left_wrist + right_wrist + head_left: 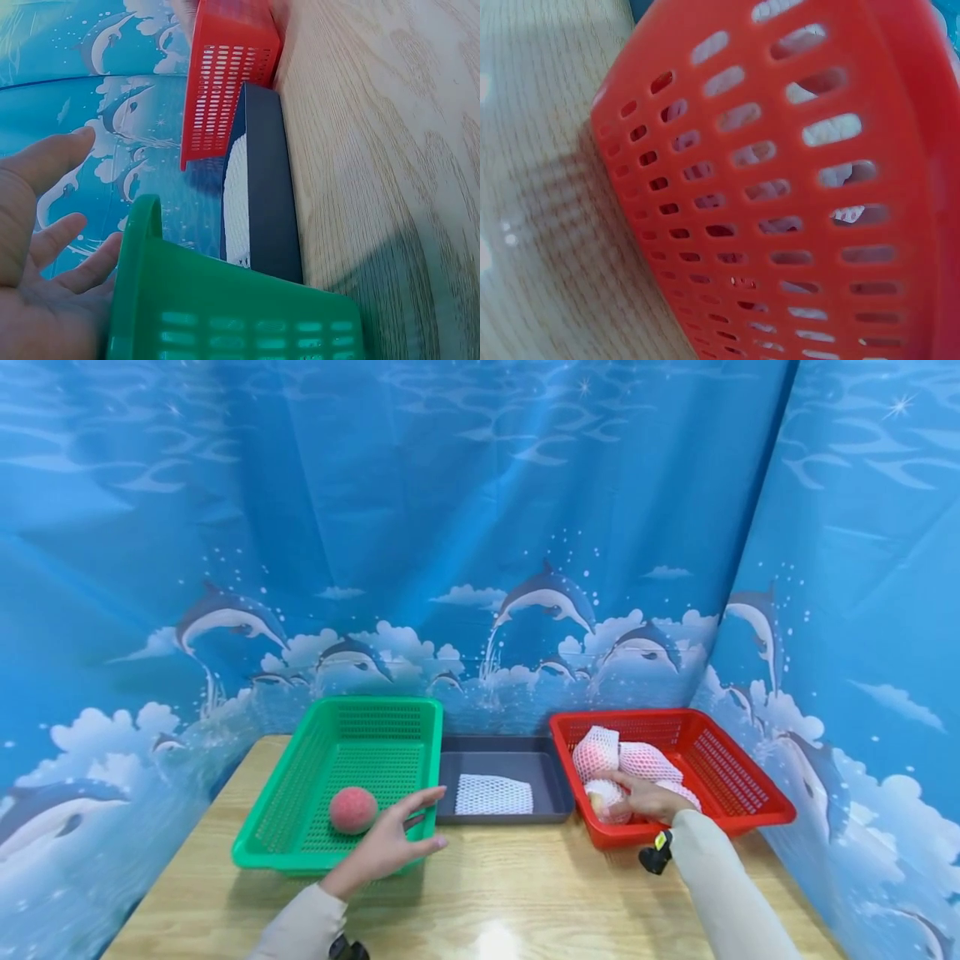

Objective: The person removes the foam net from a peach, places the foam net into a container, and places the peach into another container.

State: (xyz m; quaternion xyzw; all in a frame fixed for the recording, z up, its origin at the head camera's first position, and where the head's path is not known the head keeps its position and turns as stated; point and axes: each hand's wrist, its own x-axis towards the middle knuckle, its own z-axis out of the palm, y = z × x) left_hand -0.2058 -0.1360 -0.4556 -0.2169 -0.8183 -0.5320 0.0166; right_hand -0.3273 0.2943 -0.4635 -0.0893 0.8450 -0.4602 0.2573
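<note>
Pale sleeves (735, 885) sit nearest my head view, the left hand (384, 843) spread by a bare pink fruit (353, 811) in the green basket (378, 764), the right hand (651, 798) at a net-wrapped fruit (600, 797) inside the red basket (731, 768), whether pinching it I can't tell.

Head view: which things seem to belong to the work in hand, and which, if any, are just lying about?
Likely part of the work: red basket, netted fruits, dark tray, flat foam net, green basket, bare red fruit.

Only surroundings: wooden table, dolphin-print curtain.
</note>
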